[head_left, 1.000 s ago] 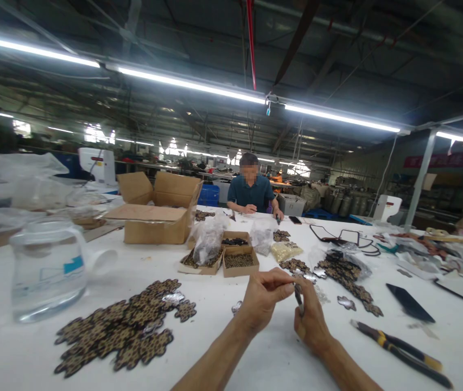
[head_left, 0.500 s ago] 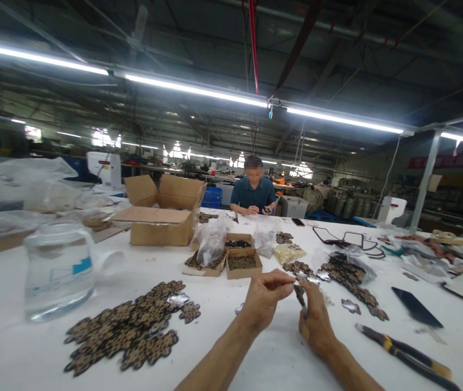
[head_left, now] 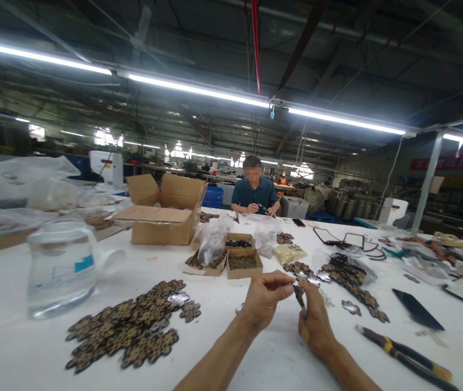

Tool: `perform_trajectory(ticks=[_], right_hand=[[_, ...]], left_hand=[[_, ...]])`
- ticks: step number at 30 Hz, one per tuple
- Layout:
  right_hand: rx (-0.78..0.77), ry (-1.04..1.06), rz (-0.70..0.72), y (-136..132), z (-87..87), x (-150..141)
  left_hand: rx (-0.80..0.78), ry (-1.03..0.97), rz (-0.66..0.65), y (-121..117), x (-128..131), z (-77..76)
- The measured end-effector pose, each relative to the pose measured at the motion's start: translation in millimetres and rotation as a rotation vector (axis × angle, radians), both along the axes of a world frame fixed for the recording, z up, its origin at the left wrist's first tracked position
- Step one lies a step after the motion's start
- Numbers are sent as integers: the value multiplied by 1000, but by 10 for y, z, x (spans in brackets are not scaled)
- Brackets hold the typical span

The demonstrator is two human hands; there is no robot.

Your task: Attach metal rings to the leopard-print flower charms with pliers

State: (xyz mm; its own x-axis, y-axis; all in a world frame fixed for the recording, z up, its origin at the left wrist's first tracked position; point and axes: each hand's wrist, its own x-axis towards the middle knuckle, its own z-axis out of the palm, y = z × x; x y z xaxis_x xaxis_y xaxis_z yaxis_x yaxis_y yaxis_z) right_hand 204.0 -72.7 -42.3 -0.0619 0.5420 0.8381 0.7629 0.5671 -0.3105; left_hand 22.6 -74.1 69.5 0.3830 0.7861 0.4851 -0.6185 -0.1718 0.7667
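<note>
My left hand (head_left: 264, 298) is closed in a pinch over the white table, on something too small to make out. Close to its fingertips, my right hand (head_left: 316, 315) is wrapped round a pair of pliers (head_left: 299, 297), whose dark metal jaws point up towards the pinch. Just beyond both hands stands a small cardboard box (head_left: 244, 263) of brass-coloured bits. A pile of leopard-print flower-shaped patches (head_left: 129, 326) spreads to the left. A second pair of pliers (head_left: 402, 350), with black and yellow handles, lies on the table at the right.
A water jug (head_left: 62, 271) stands at the left, near an open carton (head_left: 162, 225). More patches (head_left: 347, 277) lie to the right with plastic bags. A dark phone-like slab (head_left: 417, 309) is at the right. Across the table sits a co-worker (head_left: 254, 193) holding a small tool.
The view has shifted slightly, moving the scene to the right. The pliers in my right hand have tilted a little, while both hands stay close together. The co-worker's hands have come together.
</note>
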Motion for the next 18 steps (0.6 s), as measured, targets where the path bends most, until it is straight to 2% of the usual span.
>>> perform_trajectory(ticks=[5, 9, 11, 13, 15, 18], right_hand=[[-42, 49, 68, -56, 68, -29], [-182, 203, 160, -70, 159, -83], [-305, 391, 252, -3, 208, -136], [-463, 671, 386, 107, 272, -210], [-589, 960, 523, 227, 354, -302], [-671, 1282, 640, 361, 481, -453]], left_hand=[[-16, 21, 67, 86, 9, -33], [-69, 135, 162, 184, -23, -159], [-60, 310, 249, 227, -39, -282], [-63, 529, 336, 259, -36, -417], [-46, 709, 335, 277, -16, -523], [72, 814, 282, 289, 32, -579]])
